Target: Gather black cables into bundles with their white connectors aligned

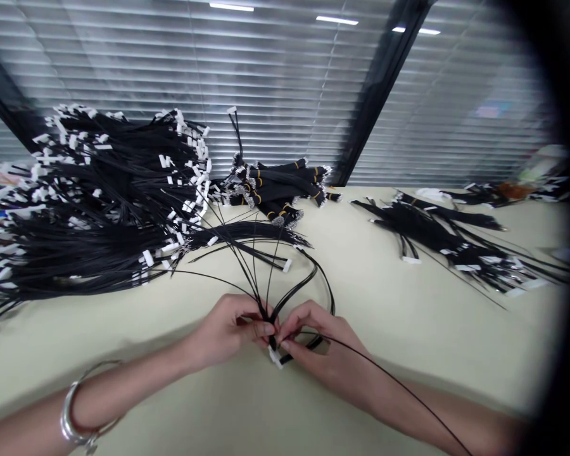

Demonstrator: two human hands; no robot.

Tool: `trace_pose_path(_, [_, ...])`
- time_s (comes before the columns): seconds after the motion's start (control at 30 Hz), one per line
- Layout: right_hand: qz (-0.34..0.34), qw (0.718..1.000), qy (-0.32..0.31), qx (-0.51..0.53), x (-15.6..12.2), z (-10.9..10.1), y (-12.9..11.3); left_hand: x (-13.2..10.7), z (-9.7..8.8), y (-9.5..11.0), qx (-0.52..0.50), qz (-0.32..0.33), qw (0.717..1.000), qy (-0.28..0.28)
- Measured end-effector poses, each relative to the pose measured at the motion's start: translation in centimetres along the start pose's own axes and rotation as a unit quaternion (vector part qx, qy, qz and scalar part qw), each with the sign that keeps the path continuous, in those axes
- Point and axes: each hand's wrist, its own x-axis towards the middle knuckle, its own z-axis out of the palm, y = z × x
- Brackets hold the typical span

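Observation:
My left hand [230,332] and my right hand [320,345] meet at the table's near middle, both pinched on a small bunch of thin black wires [285,297] that ends in a white connector [275,356]. The wires loop upward and to the right from my fingertips, and loose strands fan out toward the back. One long black wire [399,386] trails across my right forearm toward the lower right. A silver bracelet [76,411] sits on my left wrist.
A large heap of black wires with white connectors [90,202] covers the left of the cream table [384,329]. Bundled harnesses with yellow ties [280,187] lie at the back centre, another loose wire pile [456,244] at the right. Window blinds stand behind.

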Motion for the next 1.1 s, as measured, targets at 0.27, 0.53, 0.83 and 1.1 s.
trace_pose_path(0.27, [-0.03, 1.0, -0.005, -0.006, -0.2, -0.1, 0.1, -0.1, -0.1, -0.1, -0.013, 0.008, 1.0, -0.009])
trace_pose_path(0.53, [-0.043, 0.998, -0.041, -0.019, -0.3, -0.8, -0.2, -0.1, -0.1, 0.0, 0.009, 0.012, 1.0, -0.009])
trace_pose_path(0.83, [-0.053, 0.996, -0.06, -0.03, -0.2, -1.1, -0.5, -0.2, 0.0, 0.3, 0.014, 0.01, 1.0, -0.016])
trace_pose_path(1.1, [-0.041, 0.996, -0.069, -0.039, 0.1, -1.4, -1.4, -0.1, 0.0, 0.1, 0.037, 0.017, 0.999, -0.014])
